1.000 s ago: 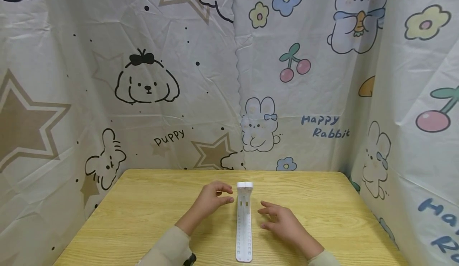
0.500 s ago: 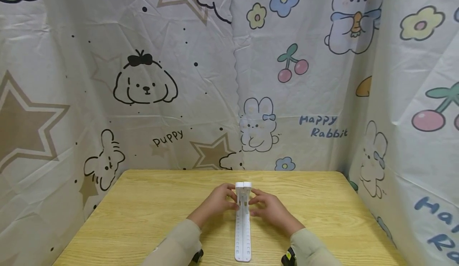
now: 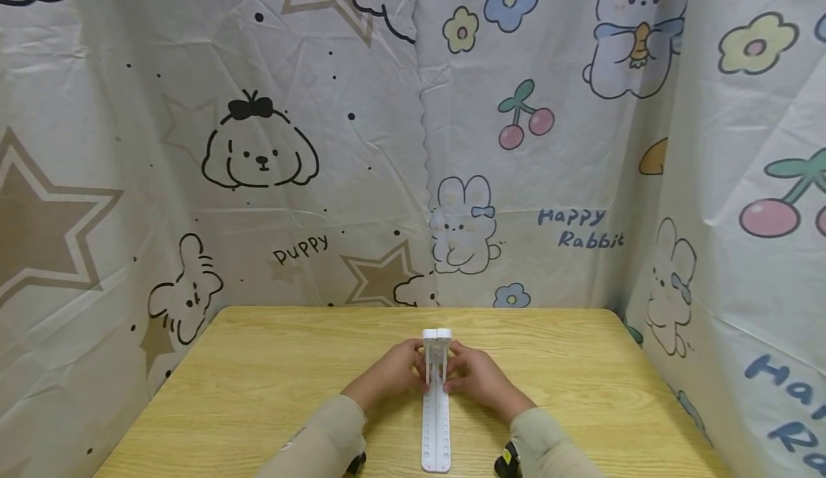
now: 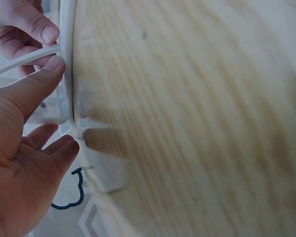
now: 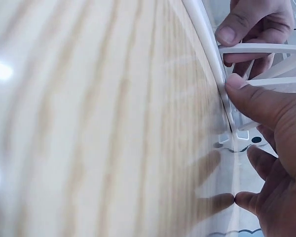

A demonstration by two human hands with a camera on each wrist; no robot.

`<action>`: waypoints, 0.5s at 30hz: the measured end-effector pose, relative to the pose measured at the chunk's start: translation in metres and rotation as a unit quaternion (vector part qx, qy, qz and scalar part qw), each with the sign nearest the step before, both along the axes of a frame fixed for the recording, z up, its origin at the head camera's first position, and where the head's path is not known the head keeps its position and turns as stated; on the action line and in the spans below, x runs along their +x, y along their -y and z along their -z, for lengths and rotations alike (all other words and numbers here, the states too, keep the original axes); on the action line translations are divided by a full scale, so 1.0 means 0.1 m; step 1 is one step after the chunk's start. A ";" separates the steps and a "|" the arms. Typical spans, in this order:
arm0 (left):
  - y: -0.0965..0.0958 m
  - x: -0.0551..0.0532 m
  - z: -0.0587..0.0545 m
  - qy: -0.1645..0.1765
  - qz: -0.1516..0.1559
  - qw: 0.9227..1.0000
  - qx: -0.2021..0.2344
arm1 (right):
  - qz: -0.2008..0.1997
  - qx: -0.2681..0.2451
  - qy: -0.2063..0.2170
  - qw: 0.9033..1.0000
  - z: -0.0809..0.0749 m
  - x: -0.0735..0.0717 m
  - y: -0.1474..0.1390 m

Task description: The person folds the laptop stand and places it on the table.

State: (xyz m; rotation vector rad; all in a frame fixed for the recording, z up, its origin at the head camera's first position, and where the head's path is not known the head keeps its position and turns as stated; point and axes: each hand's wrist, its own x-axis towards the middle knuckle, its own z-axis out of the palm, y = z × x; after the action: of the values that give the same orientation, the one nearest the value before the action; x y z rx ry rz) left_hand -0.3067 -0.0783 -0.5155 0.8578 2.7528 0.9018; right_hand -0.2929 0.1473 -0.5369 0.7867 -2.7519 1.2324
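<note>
A narrow white plastic stand, which looks like a folding laptop stand, lies lengthwise on the table. Its two slotted bars run side by side, and struts rise to pads at the far end. My left hand grips the far part from the left, thumb nearer me and fingers farther back. From the right, my right hand grips the same part in the mirrored way. In the left wrist view, the left thumb touches the stand near a strut. The right thumb does likewise in the right wrist view. Some fingertips are hidden behind the stand.
The stand rests on a light wooden table. A printed cloth curtain with puppies, rabbits and flowers hangs behind it and along both sides. Dark bands or devices sit at both sleeve cuffs.
Both hands have moved inward from either side of the stand, the right one farther, and now hold its far part. The stand itself stays in about the same place.
</note>
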 end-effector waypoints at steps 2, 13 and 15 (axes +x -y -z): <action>0.00 0.01 0.00 -0.002 0.002 1.000 -0.006 | 0.002 0.014 -0.008 1.000 0.00 0.00 0.01; -0.01 0.04 -0.02 -0.012 0.014 1.000 -0.009 | 0.016 0.029 -0.021 0.999 -0.04 0.02 0.04; -0.01 0.06 -0.03 -0.010 0.013 1.000 -0.009 | 0.012 0.033 -0.027 0.999 -0.04 0.02 0.04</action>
State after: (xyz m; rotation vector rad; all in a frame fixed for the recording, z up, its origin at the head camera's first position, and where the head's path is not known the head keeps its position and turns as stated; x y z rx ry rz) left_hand -0.3006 -0.0772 -0.5125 0.9025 2.7553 0.8682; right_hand -0.2906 0.1438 -0.5331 0.7770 -2.7625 1.1045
